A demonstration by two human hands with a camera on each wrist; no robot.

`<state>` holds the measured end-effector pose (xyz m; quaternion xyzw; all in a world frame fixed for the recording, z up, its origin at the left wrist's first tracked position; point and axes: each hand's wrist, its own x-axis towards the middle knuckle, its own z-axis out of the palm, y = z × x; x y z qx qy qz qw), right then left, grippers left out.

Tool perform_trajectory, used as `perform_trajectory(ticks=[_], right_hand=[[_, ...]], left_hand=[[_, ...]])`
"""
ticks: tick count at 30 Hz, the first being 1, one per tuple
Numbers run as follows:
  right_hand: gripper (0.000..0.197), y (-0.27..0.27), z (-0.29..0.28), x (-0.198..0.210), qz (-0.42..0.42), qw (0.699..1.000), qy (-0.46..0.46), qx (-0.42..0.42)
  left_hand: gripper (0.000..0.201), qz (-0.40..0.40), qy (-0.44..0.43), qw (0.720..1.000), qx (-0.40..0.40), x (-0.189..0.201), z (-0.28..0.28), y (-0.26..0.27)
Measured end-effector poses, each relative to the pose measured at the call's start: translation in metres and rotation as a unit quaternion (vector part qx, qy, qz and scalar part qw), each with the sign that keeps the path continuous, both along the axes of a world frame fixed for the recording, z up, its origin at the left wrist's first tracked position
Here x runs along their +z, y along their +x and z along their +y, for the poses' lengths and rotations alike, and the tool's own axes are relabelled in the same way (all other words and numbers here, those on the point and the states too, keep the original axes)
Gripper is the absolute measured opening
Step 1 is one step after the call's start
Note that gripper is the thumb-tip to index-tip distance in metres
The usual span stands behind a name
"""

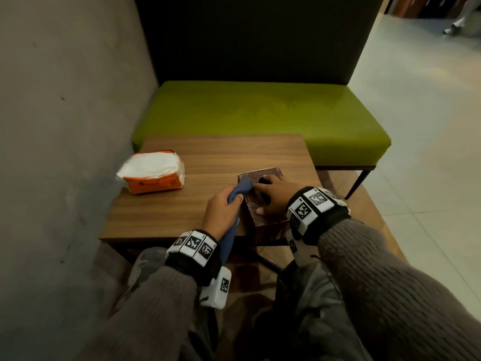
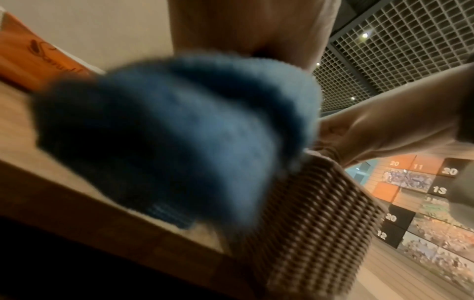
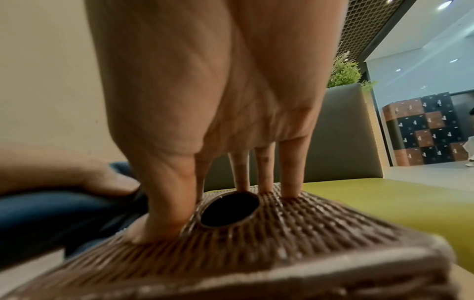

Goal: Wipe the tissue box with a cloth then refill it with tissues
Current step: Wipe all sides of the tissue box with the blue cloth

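So the brown woven tissue box (image 1: 263,201) sits at the near right corner of the wooden table (image 1: 197,162), directly under the right hand (image 1: 273,196). That hand is flat-ish on the lid, straight fingers (image 3: 292,168) and thumb planted around the round opening (image 3: 228,211), pressing down rather than wrapping anything. The box's long axis runs roughly 6 to 12 o'clock from the wearer.

The left hand (image 1: 221,212) comes in from about 8 o'clock of the box, fingers curled tight round a blue cloth (image 1: 238,194). The bunched end touches the box's top left edge; the tail hangs back toward the wrist. The left wrist view is blurry, so I can't say exactly how much cloth is on the lid.

The orange tissue pack (image 1: 153,171) lies well apart at 10 o'clock, near the wall (image 1: 65,113).
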<state>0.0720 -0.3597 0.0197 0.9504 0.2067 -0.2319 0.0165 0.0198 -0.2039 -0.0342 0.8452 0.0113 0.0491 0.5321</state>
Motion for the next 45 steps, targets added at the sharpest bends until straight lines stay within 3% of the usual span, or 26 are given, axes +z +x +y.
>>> perform_trajectory(ticks=[3,9,14,18,21,26,30,33,38,45], right_hand=[[0.077,0.0,-0.003,-0.001,-0.004,1.0,0.02,0.0],[0.077,-0.002,-0.005,-0.005,-0.013,1.0,0.026,-0.008],[0.08,0.001,-0.004,-0.004,-0.01,1.0,0.018,-0.003],[0.079,0.001,-0.004,-0.005,-0.009,1.0,0.019,-0.003],[0.077,-0.001,-0.003,-0.004,-0.01,1.0,0.015,-0.004],[0.079,0.003,-0.002,-0.004,-0.012,1.0,0.011,-0.005],[0.075,0.0,0.0,-0.005,-0.02,1.0,0.007,-0.007],[0.077,-0.001,-0.001,-0.005,-0.016,1.0,0.007,-0.01],[0.072,-0.001,-0.002,-0.006,-0.029,1.0,0.009,-0.007],[0.076,-0.006,0.0,-0.005,-0.019,1.0,0.002,-0.017]], left_hand=[[0.019,-0.002,0.018,0.999,0.047,0.012,0.0,0.024],[0.025,0.002,0.085,0.996,0.01,-0.002,-0.004,0.027],[0.024,0.015,0.021,0.999,0.023,0.001,0.009,0.02],[0.031,0.011,0.073,0.997,0.002,0.012,0.008,0.041],[0.034,0.01,0.113,0.993,-0.024,0.008,0.004,0.029],[0.02,0.01,0.056,0.998,-0.037,0.003,0.014,0.012],[0.027,-0.006,0.072,0.997,-0.035,0.004,0.006,0.027],[0.021,-0.01,0.09,0.995,-0.042,-0.001,0.002,0.01],[0.036,-0.017,0.045,0.996,-0.08,-0.014,-0.001,-0.036],[0.044,-0.007,0.079,0.993,-0.088,-0.013,0.004,0.013]])
